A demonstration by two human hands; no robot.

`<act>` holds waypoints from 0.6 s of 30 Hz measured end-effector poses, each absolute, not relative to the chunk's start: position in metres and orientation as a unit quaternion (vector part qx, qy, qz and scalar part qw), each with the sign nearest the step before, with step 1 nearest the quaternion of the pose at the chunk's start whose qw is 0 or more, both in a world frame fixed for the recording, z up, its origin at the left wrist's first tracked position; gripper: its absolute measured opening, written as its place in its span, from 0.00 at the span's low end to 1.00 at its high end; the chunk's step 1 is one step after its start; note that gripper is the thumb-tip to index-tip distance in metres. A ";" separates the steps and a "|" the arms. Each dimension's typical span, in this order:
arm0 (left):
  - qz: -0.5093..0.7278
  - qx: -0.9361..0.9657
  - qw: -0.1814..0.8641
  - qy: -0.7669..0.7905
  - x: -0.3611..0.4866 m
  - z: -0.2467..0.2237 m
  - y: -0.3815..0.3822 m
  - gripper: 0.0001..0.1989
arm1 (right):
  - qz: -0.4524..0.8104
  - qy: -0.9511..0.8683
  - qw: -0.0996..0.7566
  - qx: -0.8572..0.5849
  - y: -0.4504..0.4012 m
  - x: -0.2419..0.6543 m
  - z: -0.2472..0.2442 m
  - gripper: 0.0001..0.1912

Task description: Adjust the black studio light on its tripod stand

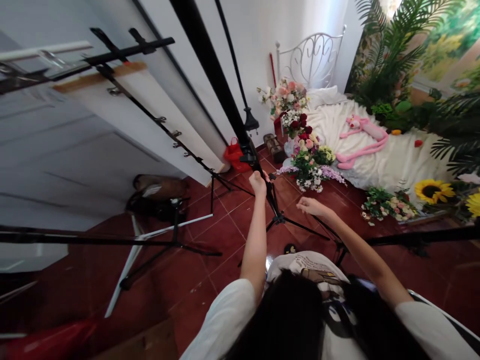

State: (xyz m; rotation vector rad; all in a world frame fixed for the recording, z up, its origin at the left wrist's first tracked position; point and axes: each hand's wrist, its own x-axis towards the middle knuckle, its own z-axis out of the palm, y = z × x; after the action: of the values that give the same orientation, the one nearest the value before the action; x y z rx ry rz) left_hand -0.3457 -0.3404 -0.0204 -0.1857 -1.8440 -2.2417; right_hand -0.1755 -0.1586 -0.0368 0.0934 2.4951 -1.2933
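My left hand (258, 184) is wrapped round the black pole of a light stand (228, 100), just below a clamp collar (248, 152). The pole leans up towards the top of the view, and its tripod legs (278, 218) spread on the floor. My right hand (310, 205) is off to the right of the stand, apart from the pole. Its fingers are curled in, and no object shows in them. A black cable with a two-pin plug (251, 120) hangs beside the pole, above my left hand.
To the left stand a backdrop rack with clips (161, 120) and a white tube frame (176, 226). A red bag (235, 154) sits behind the stand. Artificial flowers (309, 155) and a bed with a pink plush toy (369, 131) are on the right. Another black stand (427, 236) crosses there.
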 end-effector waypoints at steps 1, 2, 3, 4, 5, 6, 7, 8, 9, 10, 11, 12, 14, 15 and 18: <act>-0.766 -0.059 0.121 -0.628 -0.346 -0.020 -0.340 0.42 | -0.434 0.890 0.139 0.021 -0.162 -0.194 -0.029 0.05; -0.768 -0.056 0.125 -0.626 -0.346 -0.020 -0.339 0.42 | -0.414 0.903 0.112 0.008 -0.166 -0.213 -0.022 0.04; -0.768 -0.055 0.127 -0.626 -0.346 -0.019 -0.338 0.42 | -0.397 0.914 0.085 -0.022 -0.171 -0.232 -0.014 0.07; -0.767 -0.054 0.127 -0.627 -0.345 -0.017 -0.338 0.42 | -0.369 0.926 0.056 -0.051 -0.177 -0.251 -0.005 0.11; -0.765 -0.052 0.127 -0.629 -0.344 -0.016 -0.337 0.42 | -0.334 0.938 0.036 -0.080 -0.184 -0.269 0.004 0.17; -0.763 -0.050 0.125 -0.632 -0.344 -0.015 -0.337 0.42 | -0.295 0.949 0.021 -0.108 -0.191 -0.285 0.012 0.23; -0.761 -0.048 0.124 -0.635 -0.343 -0.014 -0.337 0.42 | -0.249 0.959 0.017 -0.133 -0.197 -0.301 0.021 0.27; -0.759 -0.047 0.123 -0.638 -0.343 -0.013 -0.338 0.42 | -0.199 0.968 0.027 -0.153 -0.204 -0.315 0.029 0.28; -0.758 -0.048 0.121 -0.640 -0.343 -0.013 -0.338 0.42 | -0.148 0.973 0.045 -0.169 -0.210 -0.329 0.037 0.26; -0.758 -0.047 0.119 -0.640 -0.344 -0.014 -0.338 0.42 | -0.099 0.976 0.070 -0.178 -0.215 -0.341 0.044 0.23; -0.758 -0.046 0.118 -0.640 -0.344 -0.014 -0.339 0.42 | -0.052 0.977 0.100 -0.183 -0.221 -0.352 0.050 0.19; -0.757 -0.045 0.117 -0.641 -0.345 -0.015 -0.339 0.42 | -0.008 0.974 0.132 -0.184 -0.225 -0.362 0.054 0.16; -0.754 -0.048 0.120 -0.643 -0.345 -0.017 -0.339 0.42 | 0.057 0.962 0.187 -0.193 -0.231 -0.377 0.061 0.16; -0.753 -0.051 0.123 -0.644 -0.346 -0.018 -0.338 0.42 | 0.074 0.954 0.206 -0.205 -0.232 -0.383 0.062 0.18; -0.756 -0.050 0.129 -0.640 -0.346 -0.019 -0.337 0.42 | 0.072 0.941 0.219 -0.246 -0.230 -0.391 0.061 0.21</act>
State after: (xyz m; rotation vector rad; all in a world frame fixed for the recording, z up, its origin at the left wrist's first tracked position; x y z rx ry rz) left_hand -0.3457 -0.3375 -0.0188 -0.1452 -1.8608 -2.1981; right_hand -0.3908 -0.2295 0.0610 -0.6817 2.6039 0.2003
